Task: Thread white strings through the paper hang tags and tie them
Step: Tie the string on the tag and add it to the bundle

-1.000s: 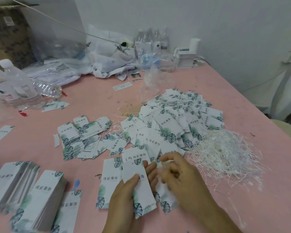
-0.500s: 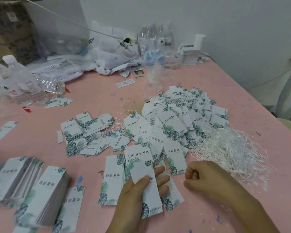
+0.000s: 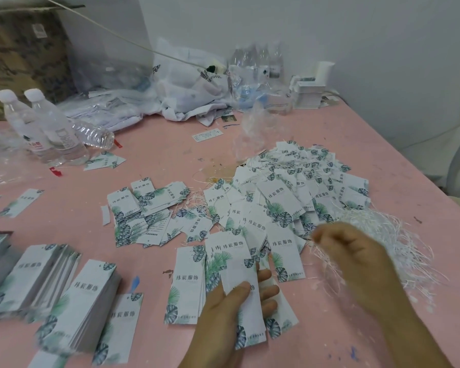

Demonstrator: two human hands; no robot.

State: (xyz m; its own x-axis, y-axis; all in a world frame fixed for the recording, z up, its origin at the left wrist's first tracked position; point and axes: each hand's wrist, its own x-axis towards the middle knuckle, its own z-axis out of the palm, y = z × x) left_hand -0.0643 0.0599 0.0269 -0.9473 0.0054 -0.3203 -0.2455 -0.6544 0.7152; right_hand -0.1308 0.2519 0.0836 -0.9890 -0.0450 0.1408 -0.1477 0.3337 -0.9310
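Observation:
My left hand (image 3: pixel 231 306) holds a white hang tag with green leaf print (image 3: pixel 243 296), thumb on top and fingers underneath, low in the middle of the view. More tags lie under and beside it (image 3: pixel 187 282). My right hand (image 3: pixel 356 258), blurred, is over the left edge of the loose heap of white strings (image 3: pixel 383 243), fingers curled and pinching at strands. A big pile of tags with strings on them (image 3: pixel 290 189) spreads behind both hands.
Stacks of unstrung tags (image 3: pixel 85 296) stand at the lower left on the pink table (image 3: pixel 157 152). A smaller tag pile (image 3: pixel 144 211) lies mid-left. Water bottles (image 3: pixel 45 126) stand far left; plastic bags and bottles (image 3: pixel 197 88) crowd the back edge.
My right hand left the tag in my left hand and moved right and up to the string heap. The left hand kept hold of its tag.

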